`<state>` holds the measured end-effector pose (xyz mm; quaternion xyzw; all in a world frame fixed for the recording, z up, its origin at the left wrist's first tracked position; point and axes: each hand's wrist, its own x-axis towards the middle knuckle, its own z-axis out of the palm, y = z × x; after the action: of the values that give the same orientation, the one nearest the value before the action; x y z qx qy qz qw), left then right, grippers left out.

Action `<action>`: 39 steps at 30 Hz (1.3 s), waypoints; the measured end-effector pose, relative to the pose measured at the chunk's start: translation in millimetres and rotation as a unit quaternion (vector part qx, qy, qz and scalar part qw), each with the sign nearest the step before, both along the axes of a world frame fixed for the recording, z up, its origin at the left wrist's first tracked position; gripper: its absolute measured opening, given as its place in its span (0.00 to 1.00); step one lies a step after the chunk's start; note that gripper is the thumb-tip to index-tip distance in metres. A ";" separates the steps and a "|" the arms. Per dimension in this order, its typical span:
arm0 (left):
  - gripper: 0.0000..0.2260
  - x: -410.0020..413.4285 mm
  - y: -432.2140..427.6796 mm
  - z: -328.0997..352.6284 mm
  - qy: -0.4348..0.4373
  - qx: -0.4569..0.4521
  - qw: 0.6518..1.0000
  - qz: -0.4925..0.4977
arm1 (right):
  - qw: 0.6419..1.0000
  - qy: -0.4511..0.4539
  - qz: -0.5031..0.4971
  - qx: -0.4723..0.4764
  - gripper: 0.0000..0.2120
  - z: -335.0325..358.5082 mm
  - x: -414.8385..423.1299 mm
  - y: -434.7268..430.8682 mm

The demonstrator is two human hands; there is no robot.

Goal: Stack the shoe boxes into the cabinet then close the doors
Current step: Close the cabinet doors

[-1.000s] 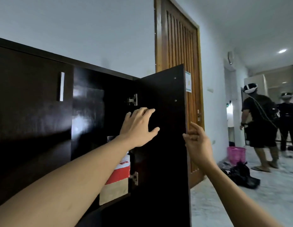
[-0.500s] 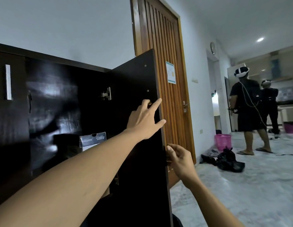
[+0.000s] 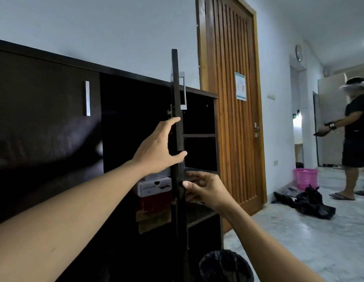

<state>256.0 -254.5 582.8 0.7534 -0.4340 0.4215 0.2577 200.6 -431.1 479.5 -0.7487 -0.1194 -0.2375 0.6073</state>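
The dark cabinet (image 3: 55,64) has an open door (image 3: 178,98), seen edge-on, with its silver handle (image 3: 183,92) on the far side. My left hand (image 3: 156,151) rests flat on the door's inner face, fingers straight, thumb across the edge. Lower down, my right hand (image 3: 205,188) pinches the door's edge, thumb in front and fingers behind. Inside, left of the door, stand stacked shoe boxes: a white box (image 3: 154,186) on a red box (image 3: 154,202) on a brown box (image 3: 152,218).
The cabinet's left door (image 3: 44,129) is closed. Dark shelves (image 3: 199,135) show right of the open door. A black bag (image 3: 223,265) sits by the cabinet's foot. A wooden room door (image 3: 232,139), a pink basket (image 3: 305,178), black bags (image 3: 307,202) and a standing person (image 3: 356,135) are at right.
The door has swung from showing its inner face to edge-on. My right hand dropped and took hold of its edge. My left hand stayed on the inner face. The view turned right.
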 end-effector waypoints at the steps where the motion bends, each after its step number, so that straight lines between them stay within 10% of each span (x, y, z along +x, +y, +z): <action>1: 0.41 2.2 15.2 -0.7 0.009 -0.005 1.000 0.002 | 1.000 -0.004 -0.001 -0.013 0.29 0.9 6.3 13.1; 13: 0.34 94.1 131.9 -30.8 -0.041 -0.045 0.990 0.124 | 0.973 -0.103 -0.062 -0.197 0.49 -18.3 144.4 96.9; 23: 0.55 139.1 150.2 -74.7 -0.023 0.135 0.925 0.354 | 0.952 -0.102 -0.134 -0.256 0.51 -34.3 200.0 106.7; 39: 0.51 153.7 143.5 -95.6 -0.068 0.164 0.868 0.464 | 0.920 -0.077 -0.183 -0.338 0.48 -33.0 219.3 110.2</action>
<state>409.8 -111.0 487.2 0.8690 -0.1132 0.4651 -0.1250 419.9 -320.9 446.5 -0.8975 -0.1002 -0.3468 0.2534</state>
